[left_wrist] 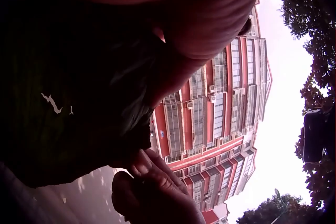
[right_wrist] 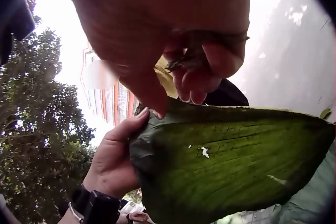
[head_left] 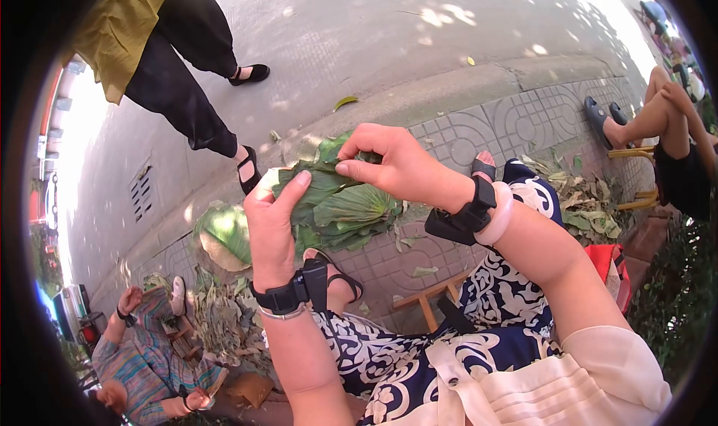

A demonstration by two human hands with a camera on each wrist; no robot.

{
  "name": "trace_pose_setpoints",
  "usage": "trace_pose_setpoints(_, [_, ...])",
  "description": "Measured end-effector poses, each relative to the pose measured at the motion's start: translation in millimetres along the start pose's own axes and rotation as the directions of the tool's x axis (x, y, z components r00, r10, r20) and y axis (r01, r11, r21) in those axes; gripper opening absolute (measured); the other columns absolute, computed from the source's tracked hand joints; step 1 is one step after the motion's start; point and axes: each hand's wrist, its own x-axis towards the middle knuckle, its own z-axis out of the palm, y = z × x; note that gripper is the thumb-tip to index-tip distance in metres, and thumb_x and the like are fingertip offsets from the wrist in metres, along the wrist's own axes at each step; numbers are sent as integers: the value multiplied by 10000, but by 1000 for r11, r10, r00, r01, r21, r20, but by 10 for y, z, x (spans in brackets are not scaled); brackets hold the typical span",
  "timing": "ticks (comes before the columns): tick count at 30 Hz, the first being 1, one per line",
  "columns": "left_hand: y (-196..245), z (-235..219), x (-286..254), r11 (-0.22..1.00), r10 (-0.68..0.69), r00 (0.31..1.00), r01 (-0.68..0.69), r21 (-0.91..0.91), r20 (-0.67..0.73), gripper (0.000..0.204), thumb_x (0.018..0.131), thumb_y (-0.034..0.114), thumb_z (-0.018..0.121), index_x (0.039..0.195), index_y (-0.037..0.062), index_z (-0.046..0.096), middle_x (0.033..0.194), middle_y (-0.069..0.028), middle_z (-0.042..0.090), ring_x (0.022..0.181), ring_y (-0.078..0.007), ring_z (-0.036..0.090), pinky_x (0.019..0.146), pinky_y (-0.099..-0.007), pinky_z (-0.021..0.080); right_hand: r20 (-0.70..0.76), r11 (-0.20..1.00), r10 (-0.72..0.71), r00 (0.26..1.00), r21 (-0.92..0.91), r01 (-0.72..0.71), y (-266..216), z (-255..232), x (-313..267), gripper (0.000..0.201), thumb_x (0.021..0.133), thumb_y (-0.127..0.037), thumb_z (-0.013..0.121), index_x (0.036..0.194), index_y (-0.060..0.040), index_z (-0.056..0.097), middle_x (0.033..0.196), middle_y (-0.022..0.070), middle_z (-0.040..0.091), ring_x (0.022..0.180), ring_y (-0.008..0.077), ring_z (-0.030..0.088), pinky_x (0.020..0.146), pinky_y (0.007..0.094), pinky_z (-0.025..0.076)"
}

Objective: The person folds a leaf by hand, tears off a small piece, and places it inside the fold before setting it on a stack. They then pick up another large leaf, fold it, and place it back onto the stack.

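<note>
A large green leaf (head_left: 320,187) (right_wrist: 226,161) with small torn holes is stretched between both hands. The left hand (head_left: 271,220) (right_wrist: 116,160) grips its left edge, thumb on top. At the upper edge, the right hand (head_left: 404,166) (left_wrist: 157,190) pinches the leaf between thumb and fingers. In the right wrist view, something thin and dark shows inside the curled fingers of the right hand (right_wrist: 178,40); I cannot tell what it is. More green leaves (head_left: 355,209) lie below the hands, partly hidden by the held leaf.
A pale-backed leaf (head_left: 223,235) lies on the pavement at left. Withered leaves (head_left: 224,314) are heaped lower left, others (head_left: 583,198) at right. One person (head_left: 176,59) stands at upper left; others sit at lower left (head_left: 146,366) and right (head_left: 677,134). A wooden stool frame (head_left: 426,306) is below.
</note>
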Motion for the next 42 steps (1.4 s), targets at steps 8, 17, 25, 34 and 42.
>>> trace_pose_setpoints(8, [5,-19,-8,1000,-20,1000,20,11,14,139,903,81,683,1008,-9,666,941,-23,687,813,-85,625,751,-244,498,119,854,389,914,325,-406,-112,-78,51,175,928,-218,695,938,-43,706,667,-57,555,585,27,460,516,206,350])
trace_pose_setpoints(17, [38,24,-30,998,-46,998,44,55,42,178,879,89,724,1016,2,650,924,-17,677,785,-75,619,711,-230,498,152,798,430,890,397,-453,-111,-81,48,156,919,-194,698,960,-44,687,713,-57,573,587,17,461,509,191,340])
trace_pose_setpoints(25, [-124,126,-6,988,-52,988,30,148,145,151,878,99,737,992,23,675,889,8,670,766,-40,594,663,-198,470,153,833,428,891,316,-455,-185,-48,37,158,903,-193,712,942,-44,683,682,-51,566,565,19,457,492,206,332])
trace_pose_setpoints(34, [-220,189,9,959,68,992,-93,267,103,84,885,81,710,909,3,689,775,50,633,715,-21,533,633,-193,429,130,835,432,892,316,-451,-117,-10,16,140,895,-173,689,909,-34,679,664,-32,560,568,30,462,499,212,329])
trace_pose_setpoints(42, [-251,252,-23,874,234,969,-245,419,77,111,872,86,708,901,-16,673,731,57,582,704,-31,485,635,-205,408,249,493,582,774,649,-579,-98,0,-11,87,879,-123,659,882,-36,665,690,-13,561,568,61,477,492,221,316])
